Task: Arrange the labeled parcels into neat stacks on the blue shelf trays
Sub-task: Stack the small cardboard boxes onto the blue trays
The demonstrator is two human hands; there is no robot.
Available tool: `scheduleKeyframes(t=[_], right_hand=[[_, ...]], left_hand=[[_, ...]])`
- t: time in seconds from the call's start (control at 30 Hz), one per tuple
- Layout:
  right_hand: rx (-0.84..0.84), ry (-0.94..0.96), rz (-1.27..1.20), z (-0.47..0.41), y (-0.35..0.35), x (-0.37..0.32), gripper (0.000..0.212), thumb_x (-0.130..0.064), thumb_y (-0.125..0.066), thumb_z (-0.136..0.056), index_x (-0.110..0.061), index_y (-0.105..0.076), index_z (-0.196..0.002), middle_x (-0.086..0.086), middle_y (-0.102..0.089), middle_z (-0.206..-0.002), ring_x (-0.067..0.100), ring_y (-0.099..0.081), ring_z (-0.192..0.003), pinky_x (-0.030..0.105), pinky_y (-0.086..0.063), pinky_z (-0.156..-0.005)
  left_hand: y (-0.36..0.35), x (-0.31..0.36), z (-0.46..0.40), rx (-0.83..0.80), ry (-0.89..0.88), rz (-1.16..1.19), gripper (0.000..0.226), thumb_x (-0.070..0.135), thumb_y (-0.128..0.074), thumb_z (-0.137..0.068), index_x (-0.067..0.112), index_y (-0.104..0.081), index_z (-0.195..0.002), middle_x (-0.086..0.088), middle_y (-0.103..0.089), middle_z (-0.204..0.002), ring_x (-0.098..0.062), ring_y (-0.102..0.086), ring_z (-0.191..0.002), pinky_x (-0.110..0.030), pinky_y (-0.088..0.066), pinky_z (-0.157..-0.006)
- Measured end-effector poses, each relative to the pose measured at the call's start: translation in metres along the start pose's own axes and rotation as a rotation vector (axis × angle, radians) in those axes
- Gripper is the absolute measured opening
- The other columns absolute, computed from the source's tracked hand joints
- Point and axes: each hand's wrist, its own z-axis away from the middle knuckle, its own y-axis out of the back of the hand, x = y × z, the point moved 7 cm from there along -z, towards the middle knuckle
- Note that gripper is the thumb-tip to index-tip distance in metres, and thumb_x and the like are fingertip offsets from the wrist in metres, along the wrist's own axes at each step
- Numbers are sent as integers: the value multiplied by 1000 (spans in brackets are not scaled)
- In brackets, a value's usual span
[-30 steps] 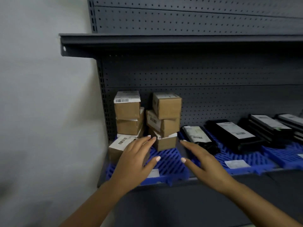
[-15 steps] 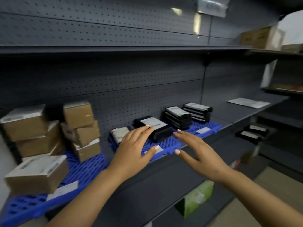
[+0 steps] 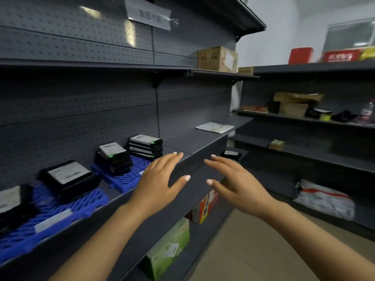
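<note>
Both hands were held out in the air before the shelf edge, empty: the left hand (image 3: 160,183) with fingers spread wide, the right hand (image 3: 237,179) likewise wide and relaxed. The black labeled parcels (image 3: 113,159) were seen stacked on the blue shelf trays (image 3: 125,179), left of the hands, a taller stack (image 3: 145,146) just beside them

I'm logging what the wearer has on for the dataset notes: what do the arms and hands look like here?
Both forearms are bare, with no sleeves, gloves, watch or bracelets in view. The left hand and right hand have pale, light-polished nails. A small dark ring may sit near a left fingertip, too blurred to confirm.
</note>
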Motion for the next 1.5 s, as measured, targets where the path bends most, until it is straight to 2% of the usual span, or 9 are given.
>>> scheduleKeyframes(t=[0.2, 0.37, 0.5, 0.67, 0.87, 1.07, 1.2, 1.33, 1.5], right_hand=[[26, -107, 37, 11, 33, 79, 49, -44, -48, -94, -40, -36, -142, -9, -28, -153, 4, -21, -139, 19, -21, -107], [52, -175, 77, -4, 49, 139, 54, -45, -48, -94, -38, -32, -144, -12, -27, -153, 4, -22, -140, 21, -23, -109], [67, -197, 130, -31, 58, 191, 56, -46, -48, -94, -37, -28, -145, -13, -26, -153, 2, -20, -139, 17, -18, -108], [90, -212, 186, -81, 75, 260, 57, -44, -49, -94, -34, -29, -146, -13, -27, -152, 2, -21, -139, 13, -17, -105], [122, -251, 218, -129, 93, 343, 58, -47, -48, -93, -37, -27, -146, -14, -26, -153, 2, -22, -139, 18, -21, -107], [147, -295, 242, -156, 113, 444, 58, -48, -47, -93, -36, -27, -147, -14, -26, -153, 1, -21, -139, 18, -20, -107], [134, -283, 272, -169, 130, 518, 59, -48, -47, -93, -36, -24, -147, -14, -24, -153, 1, -19, -139, 15, -18, -107], [119, -269, 302, -180, 156, 601, 61, -47, -46, -93, -36, -23, -148, -13, -22, -154, 2, -18, -140, 17, -18, -107], [112, -248, 314, -205, 192, 704, 60, -48, -46, -94, -36, -23, -147, -13, -24, -154, 4, -20, -140, 21, -20, -110]], left_hand=[[-63, 44, -59, -78, -81, 39, 74, 69, -28, -84, 29, -32, -145, 11, -37, -146, -8, -31, -134, -35, -29, -111], [-108, 64, -118, -106, -143, 71, 75, 71, -25, -83, 31, -29, -146, 14, -33, -147, -4, -27, -135, -28, -24, -111], [-146, 67, -172, -102, -184, 87, 75, 70, -26, -83, 32, -27, -147, 15, -32, -148, -4, -26, -135, -30, -25, -112], [-188, 63, -256, -87, -233, 88, 77, 71, -23, -81, 31, -26, -147, 14, -31, -149, -5, -25, -136, -23, -19, -108], [-231, 70, -352, -85, -315, 100, 67, 61, -41, -91, 30, -25, -147, 13, -30, -149, -5, -22, -137, -18, -11, -106], [-291, 95, -438, -105, -377, 70, 69, 64, -37, -90, 32, -19, -149, 13, -25, -152, -5, -20, -138, -21, -14, -108], [-335, 121, -496, -79, -405, 44, 78, 73, -23, -81, 33, -19, -148, 13, -26, -152, -6, -21, -138, -20, -13, -106], [-388, 155, -559, -65, -399, 53, 68, 61, -40, -91, 32, -20, -148, 13, -28, -151, -6, -23, -137, -23, -17, -109], [-453, 193, -639, -78, -349, 21, 76, 73, -31, -86, 32, -19, -149, 13, -26, -152, -7, -22, -138, -28, -20, -111]])
